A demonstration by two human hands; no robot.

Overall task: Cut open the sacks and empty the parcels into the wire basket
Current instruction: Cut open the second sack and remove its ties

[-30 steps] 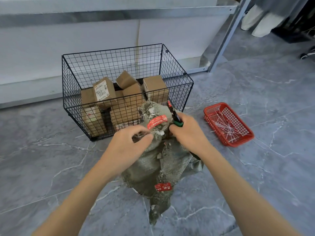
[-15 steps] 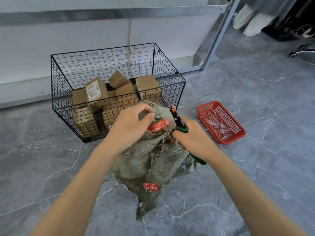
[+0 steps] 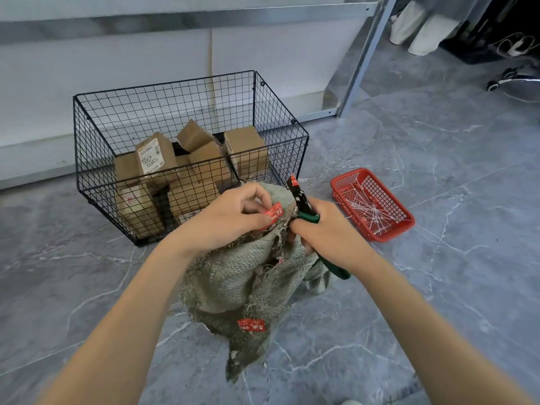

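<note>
Left hand: I see it bare.
Right hand: bare also.
Forearms: both uncovered, long, slim.

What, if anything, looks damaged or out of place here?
The sack is frayed and torn below its gathered mouth, which the left hand pinches. Parcels in the wire basket lie tumbled at angles.

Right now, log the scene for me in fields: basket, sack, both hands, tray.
basket: holds cardboard parcels
sack: in front of the basket, neck bunched
left hand: pinches the sack's neck by a red tag
right hand: grips green-handled cutters at the neck
tray: red, right of the sack, holds white ties
</note>
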